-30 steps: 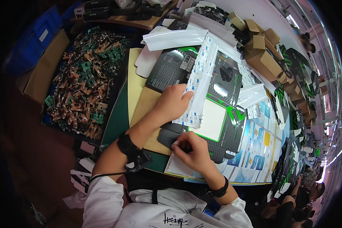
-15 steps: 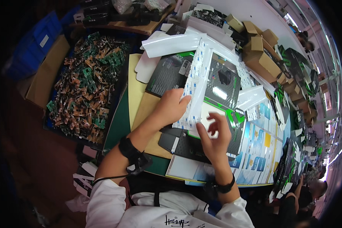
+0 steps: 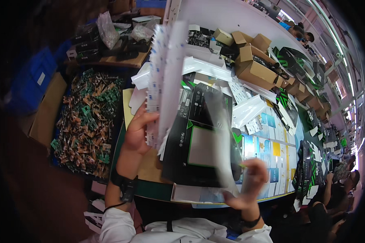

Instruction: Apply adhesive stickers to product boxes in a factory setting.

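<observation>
My left hand point(image 3: 136, 131) is closed on the lower edge of a long white adhesive-backed sheet point(image 3: 153, 97) with small blue marks, which stands upright. A smooth pale backing strip point(image 3: 170, 89) runs alongside it. My right hand point(image 3: 251, 182) is smeared by motion near the table's front edge. Beside it a blurred white strip point(image 3: 222, 150) crosses the black cardboard; whether the fingers hold it I cannot tell. Under both hands lies a flat black-and-green printed carton point(image 3: 176, 158) with a pale rectangular panel point(image 3: 201, 146).
At the left stands a bin of green and brown circuit boards point(image 3: 87, 121), with a blue crate point(image 3: 30, 81) beyond. White strips point(image 3: 247, 109) lie across the table. Brown cardboard boxes point(image 3: 253, 69) stand at the back right, near stacked black-and-green cartons point(image 3: 310, 170). Other people sit at the right.
My left hand has lifted the blue-marked sheet up and to the left. My right hand has moved right and nearer me. A blurred white strip now shows beside it. The view has shifted.
</observation>
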Available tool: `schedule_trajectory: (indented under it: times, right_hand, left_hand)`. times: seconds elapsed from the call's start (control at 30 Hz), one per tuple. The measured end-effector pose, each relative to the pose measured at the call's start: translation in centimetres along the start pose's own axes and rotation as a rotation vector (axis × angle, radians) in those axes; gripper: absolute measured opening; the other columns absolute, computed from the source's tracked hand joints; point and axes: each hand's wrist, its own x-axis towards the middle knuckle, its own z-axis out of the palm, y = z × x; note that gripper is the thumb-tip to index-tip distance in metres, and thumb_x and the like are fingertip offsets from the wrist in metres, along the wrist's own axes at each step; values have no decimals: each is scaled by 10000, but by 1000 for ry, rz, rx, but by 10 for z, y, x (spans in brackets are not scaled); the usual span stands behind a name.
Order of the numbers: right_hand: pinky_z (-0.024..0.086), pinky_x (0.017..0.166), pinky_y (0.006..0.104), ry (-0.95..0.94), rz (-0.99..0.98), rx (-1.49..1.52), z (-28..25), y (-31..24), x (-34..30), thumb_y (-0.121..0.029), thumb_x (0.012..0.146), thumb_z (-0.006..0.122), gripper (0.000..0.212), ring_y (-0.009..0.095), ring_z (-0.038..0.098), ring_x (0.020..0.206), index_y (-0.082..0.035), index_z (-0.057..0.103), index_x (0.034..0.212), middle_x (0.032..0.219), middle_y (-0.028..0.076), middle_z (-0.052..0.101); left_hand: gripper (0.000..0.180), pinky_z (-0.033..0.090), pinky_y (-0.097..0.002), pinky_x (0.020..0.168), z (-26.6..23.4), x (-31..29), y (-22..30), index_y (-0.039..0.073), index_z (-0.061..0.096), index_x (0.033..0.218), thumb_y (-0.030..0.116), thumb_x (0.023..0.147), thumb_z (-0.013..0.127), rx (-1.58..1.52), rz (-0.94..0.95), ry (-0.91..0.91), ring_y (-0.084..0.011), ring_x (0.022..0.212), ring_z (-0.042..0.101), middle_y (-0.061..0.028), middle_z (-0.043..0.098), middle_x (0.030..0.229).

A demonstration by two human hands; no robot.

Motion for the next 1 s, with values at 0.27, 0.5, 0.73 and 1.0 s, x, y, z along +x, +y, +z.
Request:
schedule_trajectory:
  times: [0.27, 0.5, 0.73, 1.0]
  right_hand:
    - [563, 801, 411, 678, 817, 806, 6, 0, -24, -357, 981, 473, 404, 275, 669, 951, -11, 594, 1151, 1115, 147, 651]
    - [476, 542, 255, -954, 900, 731, 12, -35, -45, -236, 935, 635, 257, 106, 613, 643, 14, 656, 994, 784, 43, 672]
    - [464, 548, 248, -242, 312, 105, 42, -12, 67, -122, 743, 822, 274, 116, 589, 596, -23, 581, 826, 708, 57, 637]
    - [467, 595, 205, -80, 557, 523, 42, 52, 15, -56, 864, 653, 168, 81, 575, 678, -42, 499, 929, 787, 20, 569]
  left_hand:
    - [307, 449, -240, 634, 18, -13, 8, -13, 533, 1206, 211, 1009, 461, 193, 166, 7, -136, 734, 547, -49, 574, 886]
    - [324, 456, -244, 741, 22, -7, -21, -60, 623, 1081, 240, 1006, 527, 767, 235, 51, -69, 861, 558, -44, 674, 943]
    - [255, 523, -277, 737, 29, -24, -47, -28, 662, 1084, 184, 959, 594, 749, -24, -85, -87, 822, 614, -54, 691, 897]
    - [218, 460, -246, 639, 32, -16, -93, -16, 650, 962, 196, 945, 603, 838, -54, -291, -37, 757, 519, -11, 631, 797]
